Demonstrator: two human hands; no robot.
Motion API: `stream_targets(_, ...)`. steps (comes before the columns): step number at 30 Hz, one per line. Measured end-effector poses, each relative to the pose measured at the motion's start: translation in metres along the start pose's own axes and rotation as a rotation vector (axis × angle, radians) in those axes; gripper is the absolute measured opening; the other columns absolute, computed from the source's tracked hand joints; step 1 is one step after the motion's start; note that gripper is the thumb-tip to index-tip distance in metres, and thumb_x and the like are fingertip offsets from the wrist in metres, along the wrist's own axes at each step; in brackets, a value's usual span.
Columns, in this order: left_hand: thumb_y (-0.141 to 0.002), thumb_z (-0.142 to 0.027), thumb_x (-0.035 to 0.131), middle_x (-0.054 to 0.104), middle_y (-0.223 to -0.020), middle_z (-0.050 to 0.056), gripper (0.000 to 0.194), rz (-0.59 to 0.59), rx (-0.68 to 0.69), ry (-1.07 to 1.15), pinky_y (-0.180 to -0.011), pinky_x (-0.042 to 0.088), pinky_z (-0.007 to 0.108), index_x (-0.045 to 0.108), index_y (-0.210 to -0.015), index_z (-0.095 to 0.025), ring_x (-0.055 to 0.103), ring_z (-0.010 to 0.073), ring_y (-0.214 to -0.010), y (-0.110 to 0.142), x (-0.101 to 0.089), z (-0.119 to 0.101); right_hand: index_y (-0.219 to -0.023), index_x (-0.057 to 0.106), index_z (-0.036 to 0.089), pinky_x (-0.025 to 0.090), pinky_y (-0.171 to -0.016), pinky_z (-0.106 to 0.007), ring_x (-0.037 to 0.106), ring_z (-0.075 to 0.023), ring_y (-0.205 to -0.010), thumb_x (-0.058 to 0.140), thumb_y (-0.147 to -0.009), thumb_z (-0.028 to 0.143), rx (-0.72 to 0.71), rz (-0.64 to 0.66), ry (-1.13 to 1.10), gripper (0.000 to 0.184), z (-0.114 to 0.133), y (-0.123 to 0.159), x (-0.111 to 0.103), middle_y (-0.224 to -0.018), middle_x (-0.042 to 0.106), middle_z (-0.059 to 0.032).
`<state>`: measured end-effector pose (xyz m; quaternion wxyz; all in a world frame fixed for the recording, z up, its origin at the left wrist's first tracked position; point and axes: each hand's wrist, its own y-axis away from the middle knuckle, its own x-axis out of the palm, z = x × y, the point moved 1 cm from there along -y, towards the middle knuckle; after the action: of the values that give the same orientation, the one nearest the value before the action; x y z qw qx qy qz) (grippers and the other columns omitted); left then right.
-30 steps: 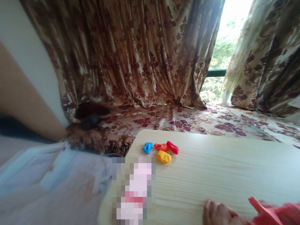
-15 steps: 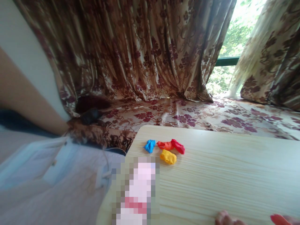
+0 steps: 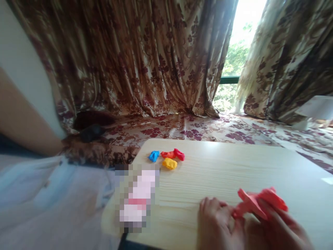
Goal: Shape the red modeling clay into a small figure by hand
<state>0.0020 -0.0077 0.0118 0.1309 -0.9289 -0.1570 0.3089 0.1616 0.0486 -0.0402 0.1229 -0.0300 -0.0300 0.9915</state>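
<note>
A thin coral-red crumpled piece (image 3: 251,205), paper or cloth I cannot tell, is between my hands near the front right of the table. My left hand (image 3: 217,220) is closed, its thumb and forefinger pinching the left end of the piece. Around the right part of it my right hand (image 3: 282,224) is closed, with fingers over the folds. Farther back on the left lie small scrunched bundles: a blue one (image 3: 154,156), an orange-red one (image 3: 168,155), a red one (image 3: 179,155) and a yellow one (image 3: 169,164).
The pale wooden table (image 3: 192,187) has its left edge beside a blurred-out pinkish object (image 3: 140,194). Behind it stretches a floral-covered ledge (image 3: 192,132) below patterned curtains (image 3: 135,69). A white lamp-like object (image 3: 318,107) stands at the far right.
My view has turned to the right. Both hands, barely visible at the bottom edge before, have come up into view with the coral-red piece. The small bundles lie as before.
</note>
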Motion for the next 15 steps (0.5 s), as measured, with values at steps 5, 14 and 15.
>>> stream_targets(5,-0.073,-0.027,0.062,0.064,-0.088,0.005,0.021,-0.005,0.018,-0.034,-0.085,0.040,0.038,0.066,-0.093,-0.022,0.053,0.0231,-0.090,0.001,0.001,-0.002,-0.085,0.071,0.017,0.050,-0.070,-0.029,0.062,-0.0219,-0.077,0.067,-0.066,0.050,-0.046,0.098,-0.123,0.039,0.041,0.004,0.012,-0.080,0.070,-0.0042)
stream_targets(14,-0.072,-0.022,0.058,0.066,-0.086,0.002,0.021,-0.007,0.108,-0.143,-0.084,0.040,0.030,0.067,-0.091,-0.024,0.055,0.0188,-0.088,0.001,0.004,0.002,-0.081,0.066,0.014,0.049,-0.063,-0.029,0.060,-0.0196,-0.069,0.059,-0.076,0.043,-0.380,0.150,-0.122,0.030,0.055,0.018,0.024,-0.071,0.065,-0.0046)
stream_targets(15,-0.072,-0.022,0.058,0.066,-0.085,0.002,0.021,-0.014,0.098,-0.137,-0.083,0.040,0.029,0.067,-0.091,-0.024,0.056,0.0182,-0.088,0.001,0.004,0.002,-0.081,0.065,0.015,0.049,-0.065,-0.028,0.060,-0.0191,-0.070,0.058,-0.077,0.042,-0.423,0.171,-0.105,0.028,0.056,0.020,0.025,-0.073,0.065,-0.0043)
